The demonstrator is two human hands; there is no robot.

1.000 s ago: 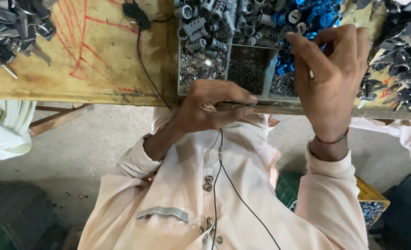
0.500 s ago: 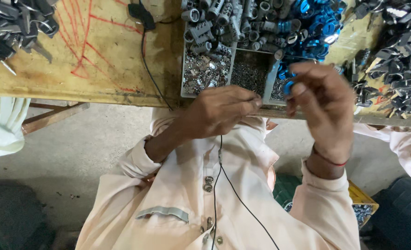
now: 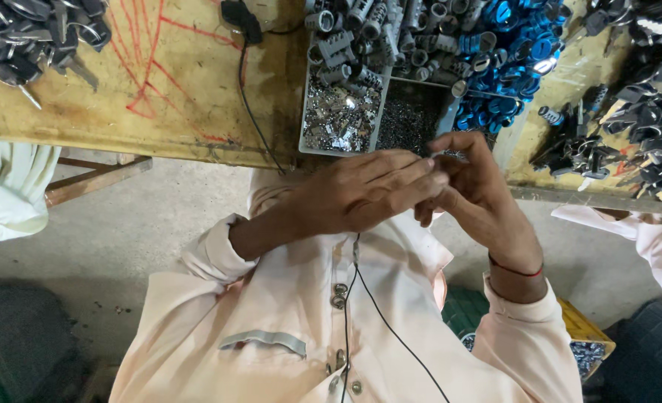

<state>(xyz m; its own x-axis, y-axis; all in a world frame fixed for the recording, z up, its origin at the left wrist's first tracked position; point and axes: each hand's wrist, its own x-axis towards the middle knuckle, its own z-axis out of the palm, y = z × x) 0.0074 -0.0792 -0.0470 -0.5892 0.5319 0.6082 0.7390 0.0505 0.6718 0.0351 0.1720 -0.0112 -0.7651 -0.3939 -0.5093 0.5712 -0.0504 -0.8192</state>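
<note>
Both hands are up in front of my chest, right at the near edge of the bench. My left hand (image 3: 361, 192) lies flat-ish with the fingers stretched toward the right, and my right hand (image 3: 469, 190) curls up to meet it, so the fingertips come together just below the parts tray. There's something tiny pinched in there, I think a small metal piece (image 3: 441, 158), but honestly the fingers cover almost all of it, so I can't tell its shape or which way its long side runs. Both hands are on it, with the right thumb and forefinger looking like the ones doing the pinching.

Straight ahead of the fingertips, almost touching, sits the grey divided tray (image 3: 379, 112): silvery bits in the left compartment, dark fine stuff in the middle one. Behind it are heaps of grey ribbed cylinders (image 3: 361, 37) and blue caps (image 3: 506, 56), the blue ones closer to my right hand.

The bench is a worn yellow wooden top (image 3: 159, 89) with red lines scrawled on it, and a black cable (image 3: 253, 89) runs off its edge. Dark key-like parts (image 3: 32, 33) are piled far left, more (image 3: 644, 97) on the right. Bare concrete floor (image 3: 114, 231) below, and someone's pale sleeve (image 3: 6, 190) at the left.
</note>
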